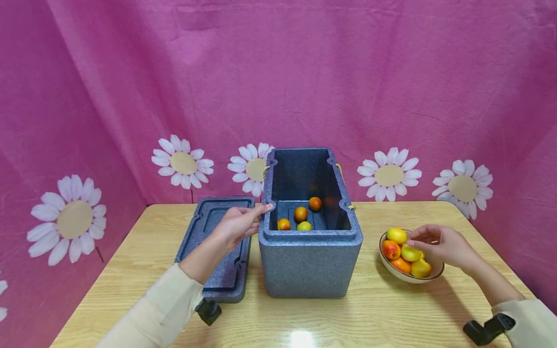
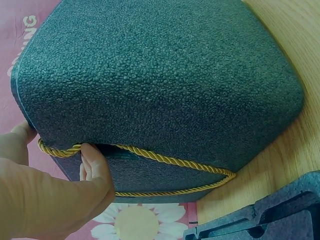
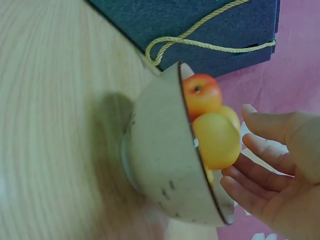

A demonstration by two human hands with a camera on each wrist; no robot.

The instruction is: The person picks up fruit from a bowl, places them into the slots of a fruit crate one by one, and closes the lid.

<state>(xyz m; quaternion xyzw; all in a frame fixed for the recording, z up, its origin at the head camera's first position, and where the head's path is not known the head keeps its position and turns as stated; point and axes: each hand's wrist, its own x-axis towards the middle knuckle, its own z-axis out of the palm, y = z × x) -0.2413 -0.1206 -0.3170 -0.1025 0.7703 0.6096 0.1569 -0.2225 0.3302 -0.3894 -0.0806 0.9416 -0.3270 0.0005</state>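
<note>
Grey pebbled box (image 1: pixel 311 270) with twisted gold cord (image 2: pixel 172 160), toward the tabletop (image 1: pixel 370 314)'s far edge, its side wall pinched by my left hand (image 1: pixel 238 224).
Toward the right edge, my right hand (image 1: pixel 448 245) curves, fingers loosely apart, beside smooth fruit (image 1: pixel 410 253) in a dark-rimmed bowl (image 3: pixel 160 140); pale lettering (image 2: pixel 29 22) on the cloth (image 1: pixel 296 72) ends "NG", its other letters hard to make out.

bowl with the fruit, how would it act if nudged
The bowl might rock or tip if pushed high up, as its sides flare from a narrower foot. The rounded fruit, heaped above the rim, could roll out. Its smooth, hard-looking wall seems stiff, perhaps breakable.
</note>
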